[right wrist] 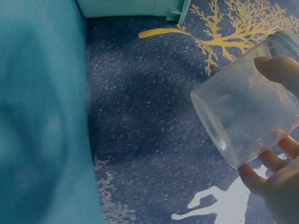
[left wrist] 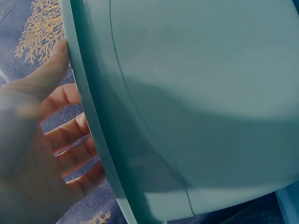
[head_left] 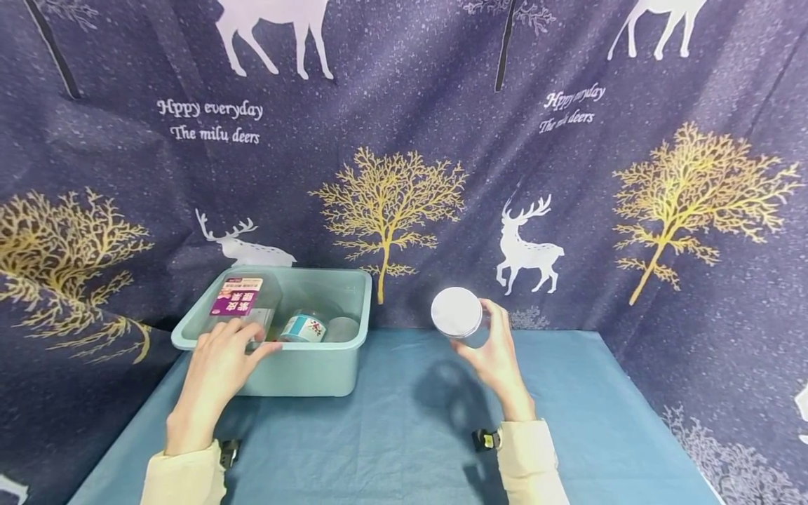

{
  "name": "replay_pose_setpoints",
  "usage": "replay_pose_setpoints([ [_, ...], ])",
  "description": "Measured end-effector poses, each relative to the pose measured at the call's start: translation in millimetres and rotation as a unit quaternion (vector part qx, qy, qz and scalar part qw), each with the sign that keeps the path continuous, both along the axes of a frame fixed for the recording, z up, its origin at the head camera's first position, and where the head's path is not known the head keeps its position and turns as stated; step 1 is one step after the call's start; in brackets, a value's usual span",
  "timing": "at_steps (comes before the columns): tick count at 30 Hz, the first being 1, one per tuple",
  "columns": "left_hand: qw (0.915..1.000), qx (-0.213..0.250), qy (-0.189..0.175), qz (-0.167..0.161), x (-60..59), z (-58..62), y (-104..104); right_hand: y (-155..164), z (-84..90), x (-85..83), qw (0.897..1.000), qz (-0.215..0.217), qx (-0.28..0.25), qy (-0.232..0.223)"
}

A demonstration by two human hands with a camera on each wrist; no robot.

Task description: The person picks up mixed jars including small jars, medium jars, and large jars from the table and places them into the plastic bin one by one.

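Observation:
A pale teal plastic tub [head_left: 297,375] stands on the blue tablecloth at the left. My left hand [head_left: 243,338] lies over its front rim, fingers curled across the edge and thumb against the lip; the left wrist view shows those fingers [left wrist: 70,133] bent at the tub's rim [left wrist: 88,121]. My right hand [head_left: 482,333] holds a clear jar [head_left: 459,317] with a silvery lid in the air right of the tub, tilted with the lid towards me. In the right wrist view the jar [right wrist: 243,116] is pinched between thumb and fingers [right wrist: 280,70].
Inside the tub lie a packet with a pink label [head_left: 238,296], a small jar with a teal band [head_left: 304,327] and a round lid [head_left: 342,328]. A dark blue deer-print curtain [head_left: 404,175] hangs close behind. The blue tablecloth [head_left: 404,435] stretches between my arms.

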State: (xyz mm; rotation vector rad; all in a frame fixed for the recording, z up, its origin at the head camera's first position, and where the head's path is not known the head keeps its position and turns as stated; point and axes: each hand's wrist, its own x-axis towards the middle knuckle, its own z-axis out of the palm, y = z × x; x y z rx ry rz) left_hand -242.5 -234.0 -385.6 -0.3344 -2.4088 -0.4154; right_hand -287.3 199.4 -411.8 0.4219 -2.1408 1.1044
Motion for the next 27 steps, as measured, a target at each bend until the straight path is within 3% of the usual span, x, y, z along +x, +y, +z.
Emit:
replay_pose_setpoints([
  [7,1.0,-0.001,-0.003,0.002,-0.2,-0.9,-0.4,-5.4,15.1,-8.2,0.997,0.03,0.063,0.017],
  [12,0.9999,-0.004,0.009,0.0,-0.6,-1.7,-0.2,-12.1,30.4,-15.4,0.988,0.07,0.128,0.047],
  [21,1.0,0.001,-0.001,0.004,-0.3,-1.2,0.0,-31.1,65.1,-30.5,0.949,0.121,0.264,0.124],
  [27,0.9999,0.003,-0.013,0.006,0.6,-0.5,-0.3,-46.8,81.4,-39.7,0.926,0.151,0.31,0.155],
])
